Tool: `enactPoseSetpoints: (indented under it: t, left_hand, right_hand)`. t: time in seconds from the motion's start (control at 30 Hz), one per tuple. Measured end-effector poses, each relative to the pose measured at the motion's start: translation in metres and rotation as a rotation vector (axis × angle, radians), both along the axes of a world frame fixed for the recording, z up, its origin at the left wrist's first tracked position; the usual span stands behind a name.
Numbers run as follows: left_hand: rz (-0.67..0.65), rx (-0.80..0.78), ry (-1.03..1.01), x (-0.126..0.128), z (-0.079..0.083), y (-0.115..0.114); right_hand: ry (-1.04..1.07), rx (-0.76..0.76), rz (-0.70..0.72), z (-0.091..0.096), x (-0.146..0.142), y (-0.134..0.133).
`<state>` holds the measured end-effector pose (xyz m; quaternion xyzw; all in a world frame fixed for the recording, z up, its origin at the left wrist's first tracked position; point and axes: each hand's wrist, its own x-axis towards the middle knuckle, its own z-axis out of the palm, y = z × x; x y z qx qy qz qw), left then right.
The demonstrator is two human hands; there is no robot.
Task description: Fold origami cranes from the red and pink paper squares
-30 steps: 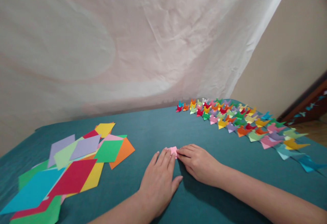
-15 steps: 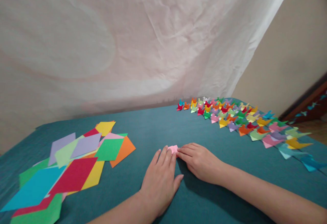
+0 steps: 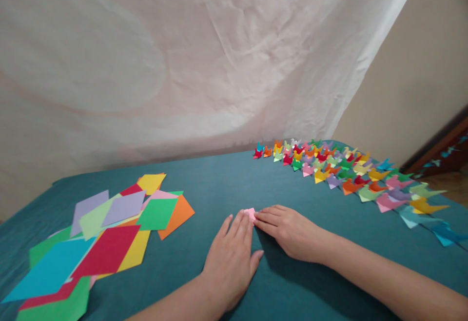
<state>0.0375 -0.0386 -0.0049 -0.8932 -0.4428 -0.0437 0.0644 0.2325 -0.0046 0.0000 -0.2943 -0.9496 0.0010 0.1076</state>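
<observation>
A small folded piece of pink paper [image 3: 250, 213] lies on the teal cloth in front of me, partly covered by fingertips. My left hand [image 3: 232, 255] rests flat, fingers stretched out and thumb apart, its fingertips pressing on the paper's left side. From the right, my right hand [image 3: 292, 230] has its fingers together, with the tips at the paper's right edge. The underside of that grip is hidden.
Loose coloured paper squares [image 3: 106, 252] overlap in a pile on the left. Rows of small folded paper birds [image 3: 325, 170] line the right side of the teal-covered table [image 3: 204, 174]. A pale curtain [image 3: 183, 67] hangs behind the table.
My left fingertips have slid slightly up and to the right over the pink paper, so less of it shows. My right hand stays almost in place.
</observation>
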Motion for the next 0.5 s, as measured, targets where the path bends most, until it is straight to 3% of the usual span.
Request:
enactPoseSetpoints:
  t: [0.5]
  left_hand:
    - [0.017, 0.010, 0.027, 0.0018, 0.0023, -0.0018]
  right_hand:
    - [0.014, 0.019, -0.009, -0.0013, -0.0018, 0.0007]
